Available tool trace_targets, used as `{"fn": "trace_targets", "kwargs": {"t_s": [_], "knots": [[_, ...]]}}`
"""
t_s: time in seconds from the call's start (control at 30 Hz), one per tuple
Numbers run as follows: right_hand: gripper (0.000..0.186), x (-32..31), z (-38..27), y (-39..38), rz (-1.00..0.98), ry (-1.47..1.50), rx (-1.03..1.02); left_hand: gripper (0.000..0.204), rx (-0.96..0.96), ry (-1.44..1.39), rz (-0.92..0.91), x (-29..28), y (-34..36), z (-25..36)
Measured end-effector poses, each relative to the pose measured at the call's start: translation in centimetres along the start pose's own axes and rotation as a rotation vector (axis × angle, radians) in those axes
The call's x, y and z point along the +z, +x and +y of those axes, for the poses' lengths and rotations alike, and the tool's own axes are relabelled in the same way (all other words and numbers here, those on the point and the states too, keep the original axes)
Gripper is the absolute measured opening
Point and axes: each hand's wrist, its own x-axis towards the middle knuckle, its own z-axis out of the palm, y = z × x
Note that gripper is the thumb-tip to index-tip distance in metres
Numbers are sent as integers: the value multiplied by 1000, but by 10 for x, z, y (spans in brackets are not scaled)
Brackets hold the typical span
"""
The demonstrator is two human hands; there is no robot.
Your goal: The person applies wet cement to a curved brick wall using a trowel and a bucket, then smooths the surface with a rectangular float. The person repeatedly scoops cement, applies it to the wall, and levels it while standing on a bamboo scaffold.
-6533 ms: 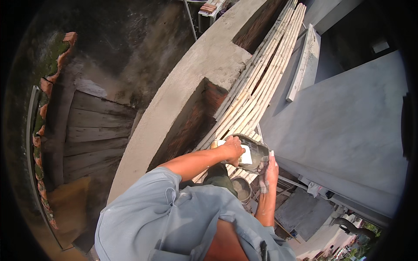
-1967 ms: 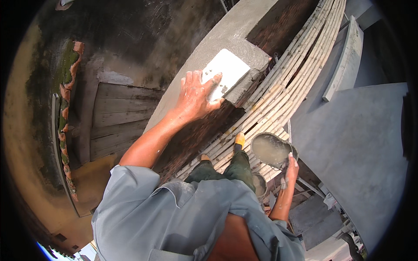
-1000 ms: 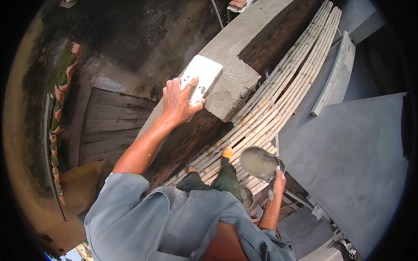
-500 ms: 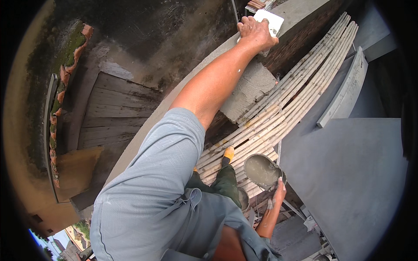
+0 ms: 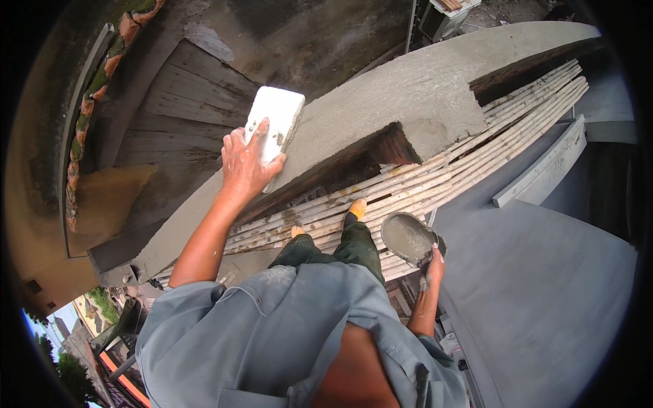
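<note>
My left hand (image 5: pixel 246 165) is closed around a white plastering float (image 5: pixel 275 112), a rectangular block with grey smears. The float rests on or just over the left edge of the grey, mortar-covered wall top (image 5: pixel 381 95); contact is hard to judge. Down at the right, my right hand (image 5: pixel 434 264) grips the rim of a dark bucket (image 5: pixel 442 243) with wet grey mortar (image 5: pixel 408 234) in it. The bucket is held beside my right leg, above the bamboo poles.
My feet in yellow-toed shoes (image 5: pixel 358 207) stand on bundled bamboo poles (image 5: pixel 435 177). A recess (image 5: pixel 340 173) opens between poles and wall. Rightward lie a large grey surface (image 5: pixel 537 285) and a pale plank (image 5: pixel 544 166). Mossy roof tiles (image 5: pixel 87 109) and weathered boards (image 5: pixel 194 102) are at left.
My left hand has drawn back from the far part of the wall top toward the near left, still holding the float. The bucket stays in my right hand. The view has shifted.
</note>
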Motion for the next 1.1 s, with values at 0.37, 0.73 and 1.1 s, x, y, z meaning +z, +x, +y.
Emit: {"fn": "trace_targets", "kwargs": {"t_s": [0.37,0.73,1.1], "knots": [[18,116,-17,-65,-259,-104,-41,92,35,-327,337,2,-79,-27],[29,211,20,-82,-600,-354,2,82,1,-362,236,15,-118,-77],[13,292,79,-141,-646,-577,-40,82,-1038,-5,144,5,-386,-380]]}}
